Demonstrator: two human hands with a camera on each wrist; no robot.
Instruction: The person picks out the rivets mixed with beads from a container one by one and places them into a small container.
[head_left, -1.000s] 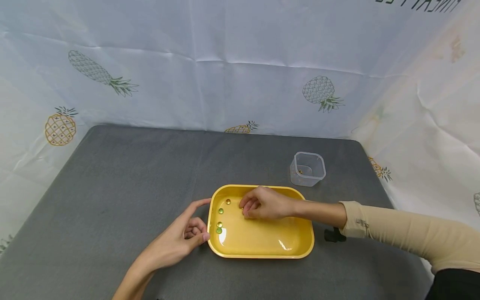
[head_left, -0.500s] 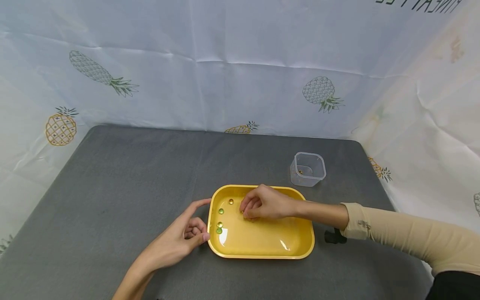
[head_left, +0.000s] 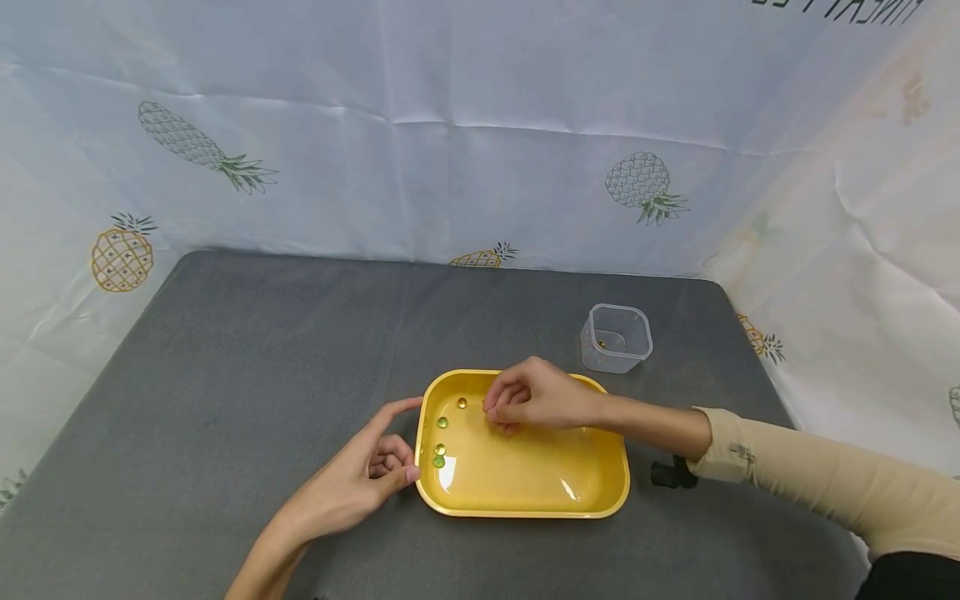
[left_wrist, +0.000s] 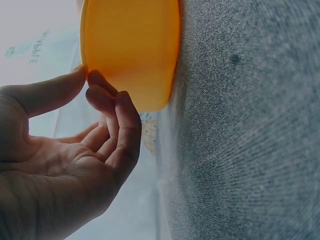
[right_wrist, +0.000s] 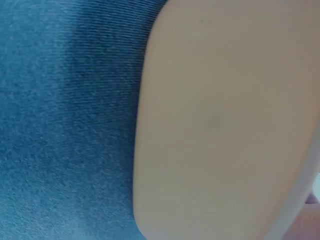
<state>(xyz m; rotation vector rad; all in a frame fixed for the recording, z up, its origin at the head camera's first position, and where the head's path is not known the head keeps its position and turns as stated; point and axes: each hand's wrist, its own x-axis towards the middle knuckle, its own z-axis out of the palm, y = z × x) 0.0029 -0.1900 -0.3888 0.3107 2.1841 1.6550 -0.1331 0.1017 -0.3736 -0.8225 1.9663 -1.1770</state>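
Note:
In the head view, a yellow tray (head_left: 517,510) lies on the grey table. Toward its left end sit an amber marble (head_left: 462,403), a green marble (head_left: 442,422), a yellowish marble (head_left: 440,449) and another green marble (head_left: 438,462). My right hand (head_left: 543,396) is over the tray's far side, thumb and forefinger pinched together; a small marble at the fingertips is mostly hidden. My left hand (head_left: 356,475) touches the tray's left end with spread thumb and forefinger. The left wrist view shows the thumb of that hand (left_wrist: 85,130) at the rim.
Behind the tray, to the right, stands a clear plastic container (head_left: 616,358) with an amber marble (head_left: 602,343) inside. A pineapple-print curtain (head_left: 420,167) hangs along the table's back edge. The right wrist view holds mostly a blurred pale tray wall (right_wrist: 220,120).
My right hand has risen slightly and shifted back and to the right. The amber marble in the tray moved a little right before that. My left hand stays put.

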